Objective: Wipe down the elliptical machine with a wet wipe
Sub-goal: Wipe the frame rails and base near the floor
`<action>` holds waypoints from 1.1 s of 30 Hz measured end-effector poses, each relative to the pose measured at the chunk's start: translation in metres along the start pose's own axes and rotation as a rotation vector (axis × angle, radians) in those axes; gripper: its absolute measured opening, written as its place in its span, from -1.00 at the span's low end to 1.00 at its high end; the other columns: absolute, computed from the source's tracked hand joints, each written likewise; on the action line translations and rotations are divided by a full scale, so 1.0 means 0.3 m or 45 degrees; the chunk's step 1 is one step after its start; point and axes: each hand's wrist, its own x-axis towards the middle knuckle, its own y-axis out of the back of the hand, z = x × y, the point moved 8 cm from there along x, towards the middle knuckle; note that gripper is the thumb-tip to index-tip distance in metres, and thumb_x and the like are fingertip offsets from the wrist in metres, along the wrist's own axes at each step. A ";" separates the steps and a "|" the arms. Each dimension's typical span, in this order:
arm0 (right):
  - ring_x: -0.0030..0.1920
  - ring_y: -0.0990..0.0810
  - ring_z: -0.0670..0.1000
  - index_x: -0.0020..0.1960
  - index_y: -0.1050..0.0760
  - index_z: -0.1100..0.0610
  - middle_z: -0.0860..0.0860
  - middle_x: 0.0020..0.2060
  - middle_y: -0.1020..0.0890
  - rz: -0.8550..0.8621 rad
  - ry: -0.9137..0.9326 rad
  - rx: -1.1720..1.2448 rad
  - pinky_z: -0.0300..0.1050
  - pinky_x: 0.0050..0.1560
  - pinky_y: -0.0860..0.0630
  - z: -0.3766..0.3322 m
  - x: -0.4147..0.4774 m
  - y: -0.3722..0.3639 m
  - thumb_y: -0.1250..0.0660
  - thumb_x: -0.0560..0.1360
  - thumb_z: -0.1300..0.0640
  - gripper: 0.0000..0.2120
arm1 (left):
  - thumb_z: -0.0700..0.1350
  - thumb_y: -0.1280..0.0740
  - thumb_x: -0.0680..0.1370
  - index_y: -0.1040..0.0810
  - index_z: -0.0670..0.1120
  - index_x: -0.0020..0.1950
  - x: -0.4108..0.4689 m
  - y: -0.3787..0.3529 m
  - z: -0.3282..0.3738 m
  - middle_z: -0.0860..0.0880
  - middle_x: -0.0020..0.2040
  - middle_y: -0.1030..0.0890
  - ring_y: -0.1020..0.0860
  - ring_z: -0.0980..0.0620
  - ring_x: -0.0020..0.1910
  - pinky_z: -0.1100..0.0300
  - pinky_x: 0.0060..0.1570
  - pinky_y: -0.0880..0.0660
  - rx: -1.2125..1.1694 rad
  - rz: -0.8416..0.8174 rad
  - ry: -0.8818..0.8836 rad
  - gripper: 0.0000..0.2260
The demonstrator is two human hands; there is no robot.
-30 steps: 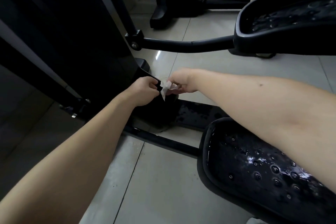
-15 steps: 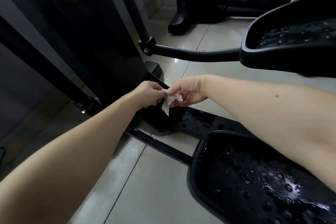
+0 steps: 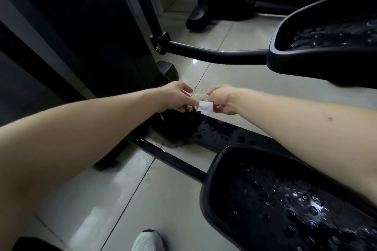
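Wipe (image 3: 204, 106): small, white, crumpled, partly stretched out flat. Elliptical (image 3: 91, 36): black, with a tall dark housing at far left. The near pedal (image 3: 285, 199) at lower right is glossy, studded and beaded with water. The far pedal (image 3: 326, 51) at upper right sits on a curved bar (image 3: 214, 54) bolted to the housing. A wet black rail (image 3: 224, 136) runs along the floor (image 3: 122, 199), which is pale glossy tile. A second machine (image 3: 220, 2) stands far behind. A white shoe (image 3: 148, 240) toe shows at the near edge.

Both forearms reach in from the near side, and the right one crosses over the near pedal and hides part of it. The wipe is in the air at centre, above the rail's far end and just right of the housing base. It touches no part of the machine. The left hand (image 3: 177, 97) pinches its left edge with curled fingers. The right hand (image 3: 221, 100) pinches its right edge, fingers closed on it. The wipe spans the short gap between the two hands.
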 end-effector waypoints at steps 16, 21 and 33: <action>-0.03 -0.64 0.08 0.16 -0.51 -0.04 0.02 0.11 -0.54 0.367 0.331 -0.710 0.01 -0.05 -0.67 0.117 -0.005 0.209 -0.30 0.48 0.22 -0.71 | -0.18 -0.47 0.53 -0.61 -0.10 0.19 0.261 -0.303 0.003 -0.09 -0.10 -0.70 -0.59 0.09 -0.27 0.26 -0.20 -0.56 0.116 -0.327 -0.230 -0.75; 0.06 -0.53 0.03 0.02 -0.59 -0.09 -0.06 0.11 -0.54 0.412 0.411 -1.007 -0.12 0.01 -0.45 0.167 0.004 0.219 -0.53 0.45 -0.05 -0.81 | -0.21 -0.45 0.53 -0.65 -0.16 0.15 0.316 -0.367 -0.019 -0.06 -0.19 -0.62 -0.54 0.10 -0.31 0.34 -0.32 -0.50 0.038 -0.406 -0.179 -0.80; 0.01 -0.56 0.11 -0.05 -0.57 0.05 0.00 0.01 -0.51 0.251 0.448 -1.365 0.01 0.06 -0.57 0.165 0.202 0.093 -0.51 0.44 0.05 -0.83 | -0.15 -0.35 0.48 -0.62 0.02 0.21 0.309 -0.195 -0.171 0.00 0.14 -0.57 -0.50 -0.08 0.21 0.08 0.15 -0.45 1.283 -0.178 -0.630 -0.69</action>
